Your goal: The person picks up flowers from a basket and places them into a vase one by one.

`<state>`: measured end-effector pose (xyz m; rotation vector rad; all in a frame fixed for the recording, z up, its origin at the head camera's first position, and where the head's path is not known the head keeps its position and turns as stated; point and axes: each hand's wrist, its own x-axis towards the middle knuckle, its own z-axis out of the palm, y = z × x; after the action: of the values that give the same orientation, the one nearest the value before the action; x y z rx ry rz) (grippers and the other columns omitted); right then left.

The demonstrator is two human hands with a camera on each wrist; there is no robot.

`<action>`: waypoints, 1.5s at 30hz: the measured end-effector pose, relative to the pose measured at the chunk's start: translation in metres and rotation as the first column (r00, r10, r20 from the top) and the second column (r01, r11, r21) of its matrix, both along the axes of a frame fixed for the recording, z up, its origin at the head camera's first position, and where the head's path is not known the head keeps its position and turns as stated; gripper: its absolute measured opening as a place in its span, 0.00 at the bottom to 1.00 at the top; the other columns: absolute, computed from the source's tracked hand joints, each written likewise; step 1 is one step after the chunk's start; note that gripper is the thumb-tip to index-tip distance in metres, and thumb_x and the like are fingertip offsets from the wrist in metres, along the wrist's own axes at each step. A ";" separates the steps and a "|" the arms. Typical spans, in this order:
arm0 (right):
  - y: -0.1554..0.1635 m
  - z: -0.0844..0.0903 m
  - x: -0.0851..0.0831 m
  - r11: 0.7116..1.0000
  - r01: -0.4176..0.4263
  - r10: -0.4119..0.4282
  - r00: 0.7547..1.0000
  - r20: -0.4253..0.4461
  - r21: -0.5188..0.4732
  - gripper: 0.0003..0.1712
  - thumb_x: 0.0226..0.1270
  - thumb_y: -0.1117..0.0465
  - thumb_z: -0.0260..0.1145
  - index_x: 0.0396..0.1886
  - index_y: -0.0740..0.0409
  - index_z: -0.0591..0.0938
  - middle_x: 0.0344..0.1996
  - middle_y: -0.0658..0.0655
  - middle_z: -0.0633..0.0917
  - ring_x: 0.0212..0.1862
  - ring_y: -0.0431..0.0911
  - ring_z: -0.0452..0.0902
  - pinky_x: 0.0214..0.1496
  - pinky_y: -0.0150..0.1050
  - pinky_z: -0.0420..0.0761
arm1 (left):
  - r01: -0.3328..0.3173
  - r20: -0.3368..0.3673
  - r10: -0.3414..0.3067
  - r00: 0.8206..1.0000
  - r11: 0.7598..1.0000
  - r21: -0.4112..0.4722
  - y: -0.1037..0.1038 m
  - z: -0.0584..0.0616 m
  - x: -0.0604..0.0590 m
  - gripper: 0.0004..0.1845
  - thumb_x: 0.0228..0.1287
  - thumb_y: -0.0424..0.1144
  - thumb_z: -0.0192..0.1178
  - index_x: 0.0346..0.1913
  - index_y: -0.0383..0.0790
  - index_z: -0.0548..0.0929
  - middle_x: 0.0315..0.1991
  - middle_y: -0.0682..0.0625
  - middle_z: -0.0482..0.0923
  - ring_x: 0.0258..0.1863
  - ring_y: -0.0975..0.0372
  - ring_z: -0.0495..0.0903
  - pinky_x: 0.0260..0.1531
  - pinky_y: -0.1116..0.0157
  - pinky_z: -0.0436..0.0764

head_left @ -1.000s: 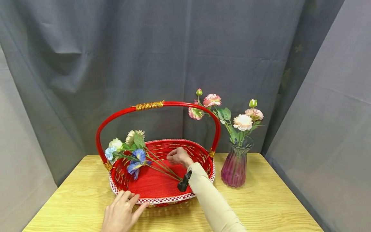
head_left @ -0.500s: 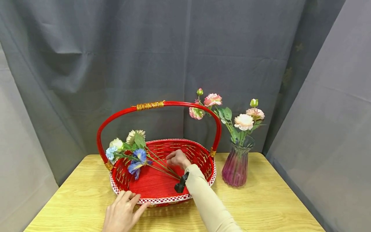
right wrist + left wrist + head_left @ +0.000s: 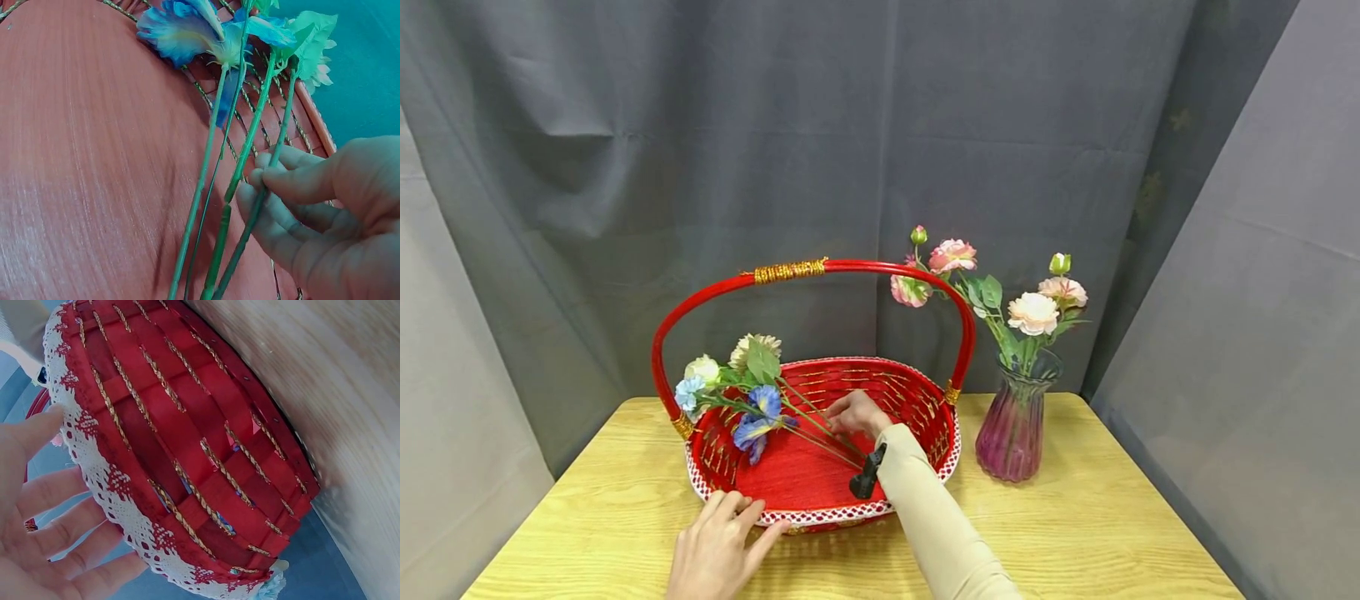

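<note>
We see the flower stems [image 3: 250, 150] lying across the floor of the red basket [image 3: 820, 487], their long axis running from the blooms [image 3: 730, 392] at about ten o'clock down to the cut ends at four o'clock. Our right hand [image 3: 859, 411] is the nearer one: its fingers [image 3: 294, 181] pinch one green stem from the three o'clock side. Our left hand [image 3: 718, 546] lies with its fingers straight, touching the basket's lace rim [image 3: 134, 534] at six o'clock on the table [image 3: 1075, 533].
</note>
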<state>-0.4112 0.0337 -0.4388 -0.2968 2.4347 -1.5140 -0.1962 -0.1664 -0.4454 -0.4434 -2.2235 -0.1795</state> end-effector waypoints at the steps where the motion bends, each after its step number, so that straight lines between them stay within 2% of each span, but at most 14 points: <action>1: 0.000 0.000 0.000 1.000 -0.005 0.006 1.000 0.018 -0.024 0.18 0.60 0.78 0.62 0.51 0.71 0.83 0.36 0.66 0.86 0.30 0.49 0.82 0.39 0.43 0.86 | -0.001 -0.002 0.001 1.000 1.000 0.000 0.000 0.000 0.000 0.20 0.47 0.60 0.71 0.31 0.46 0.87 0.29 0.55 0.76 0.29 0.63 0.73 0.12 0.68 0.71; 6: 0.000 0.002 0.000 0.993 -0.047 0.056 0.994 0.091 -0.105 0.24 0.60 0.81 0.55 0.57 0.70 0.79 0.29 0.61 0.80 0.29 0.48 0.78 0.43 0.50 0.85 | -0.001 -0.004 0.001 1.000 1.000 -0.001 0.001 0.001 0.001 0.22 0.49 0.62 0.70 0.31 0.46 0.87 0.30 0.54 0.76 0.29 0.63 0.74 0.12 0.68 0.71; 11: 0.001 0.007 0.001 0.988 -0.062 0.070 0.996 0.056 -0.141 0.20 0.59 0.80 0.57 0.51 0.69 0.82 0.32 0.59 0.82 0.30 0.50 0.78 0.44 0.52 0.85 | -0.009 0.002 0.009 1.000 1.000 0.002 0.002 0.000 0.002 0.23 0.50 0.63 0.68 0.32 0.46 0.87 0.30 0.54 0.77 0.31 0.62 0.76 0.12 0.67 0.72; 16: 0.001 0.017 0.001 0.982 -0.077 0.079 0.997 0.005 -0.172 0.19 0.59 0.81 0.56 0.47 0.66 0.83 0.34 0.60 0.82 0.29 0.47 0.77 0.32 0.40 0.81 | 0.012 -0.019 -0.012 1.000 1.000 0.011 0.002 -0.001 0.001 0.24 0.55 0.65 0.64 0.31 0.45 0.87 0.29 0.54 0.76 0.30 0.61 0.75 0.12 0.66 0.72; 22: 0.003 0.025 0.000 0.971 -0.100 0.096 0.995 -0.027 -0.218 0.22 0.62 0.81 0.55 0.54 0.66 0.80 0.33 0.54 0.82 0.29 0.43 0.76 0.28 0.29 0.77 | 0.014 -0.025 -0.014 1.000 1.000 0.018 0.002 -0.003 0.001 0.24 0.52 0.64 0.67 0.31 0.45 0.87 0.28 0.54 0.75 0.29 0.61 0.75 0.12 0.67 0.72; 25: 0.004 0.027 -0.001 0.965 -0.113 0.107 0.994 -0.039 -0.238 0.23 0.63 0.81 0.54 0.57 0.67 0.80 0.35 0.54 0.82 0.32 0.41 0.76 0.33 0.29 0.79 | 0.007 -0.017 -0.007 1.000 1.000 0.013 0.001 -0.003 0.001 0.24 0.51 0.64 0.67 0.32 0.45 0.87 0.29 0.54 0.76 0.30 0.61 0.75 0.13 0.66 0.73; 28: 0.005 0.029 0.001 0.959 -0.122 0.113 0.992 -0.048 -0.258 0.24 0.63 0.82 0.52 0.56 0.68 0.80 0.38 0.56 0.83 0.36 0.41 0.77 0.38 0.30 0.80 | 0.014 -0.025 -0.014 1.000 1.000 0.015 0.000 -0.004 0.001 0.25 0.55 0.65 0.64 0.32 0.44 0.87 0.29 0.53 0.76 0.31 0.60 0.75 0.13 0.65 0.74; 33: 0.007 0.046 0.006 0.961 -0.111 0.101 0.994 -0.050 -0.253 0.26 0.62 0.79 0.48 0.56 0.64 0.81 0.46 0.58 0.84 0.41 0.43 0.78 0.43 0.33 0.79 | 0.016 -0.034 -0.016 0.999 1.000 0.021 0.000 -0.003 0.001 0.26 0.56 0.66 0.63 0.31 0.44 0.87 0.29 0.53 0.75 0.30 0.61 0.75 0.12 0.66 0.73; 37: 0.008 0.063 0.010 0.968 -0.102 0.088 0.994 -0.070 -0.230 0.21 0.69 0.71 0.53 0.57 0.59 0.82 0.51 0.61 0.84 0.43 0.44 0.78 0.43 0.34 0.77 | 0.010 -0.029 -0.010 1.000 1.000 0.017 0.001 -0.001 0.001 0.24 0.52 0.64 0.67 0.32 0.44 0.87 0.29 0.53 0.76 0.30 0.61 0.75 0.13 0.66 0.73; 41: 0.010 0.071 0.015 0.972 -0.078 0.060 0.994 -0.089 -0.220 0.16 0.72 0.61 0.60 0.56 0.54 0.83 0.51 0.59 0.85 0.42 0.44 0.78 0.46 0.36 0.78 | 0.012 -0.028 -0.011 1.000 1.000 0.018 0.002 -0.001 0.000 0.23 0.51 0.63 0.68 0.32 0.44 0.87 0.29 0.53 0.77 0.30 0.60 0.75 0.13 0.66 0.73; 45: 0.014 0.076 0.022 0.974 -0.075 0.053 0.993 -0.106 -0.213 0.15 0.71 0.61 0.61 0.55 0.55 0.84 0.50 0.57 0.85 0.41 0.43 0.79 0.49 0.39 0.81 | 0.024 -0.045 -0.023 0.999 0.999 0.026 0.001 -0.002 0.001 0.27 0.59 0.67 0.60 0.31 0.44 0.87 0.29 0.53 0.76 0.30 0.60 0.75 0.13 0.66 0.74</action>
<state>-0.3895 0.0475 -0.3631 -0.4995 2.3094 -1.7780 -0.1957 -0.1653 -0.4472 -0.4548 -2.1706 -0.2091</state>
